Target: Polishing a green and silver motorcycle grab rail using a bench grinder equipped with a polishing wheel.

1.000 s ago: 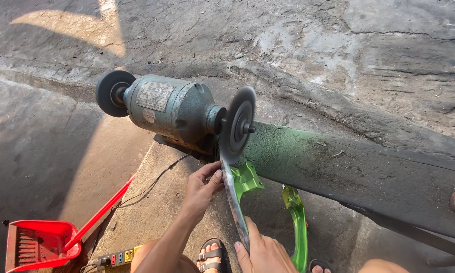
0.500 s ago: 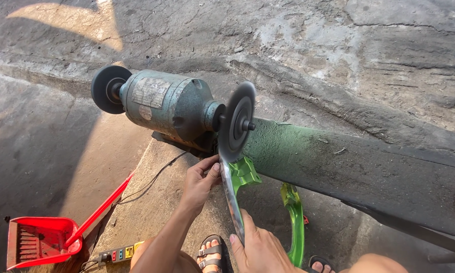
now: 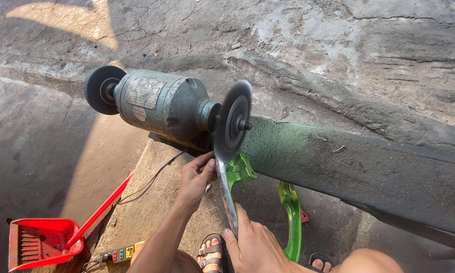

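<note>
- The person's left hand (image 3: 196,178) pinches the upper end of a curved metal blade (image 3: 226,194), thumb and fingertips closed on it just below the grinding wheel.
- The right hand (image 3: 255,242) grips the lower end of the same blade, with its index finger stretched along the blade's back edge.
- The blade runs from the right hand up to the lower rim of the grinding wheel (image 3: 232,121), where its upper end appears to touch the wheel; the exact contact spot is hidden by the wheel's edge.
- A bright green handle piece (image 3: 240,169) sits at the top of the blade, just right of the left hand, and a second green curved piece (image 3: 291,222) hangs lower down, beside the right hand.
- The wheel belongs to a grey-green bench grinder (image 3: 159,103), which carries a second, dark wheel (image 3: 102,89) at its far left end.
- The grinder stands on a concrete block (image 3: 146,202), and a thin cable (image 3: 151,179) trails across it.
- To the right of the wheel a dark, sloping surface is dusted green (image 3: 288,146).
- A red dustpan (image 3: 42,240) lies on the ground at lower left, with a power strip (image 3: 116,251) near it.
- A sandalled foot (image 3: 212,253) shows between the arms.
</note>
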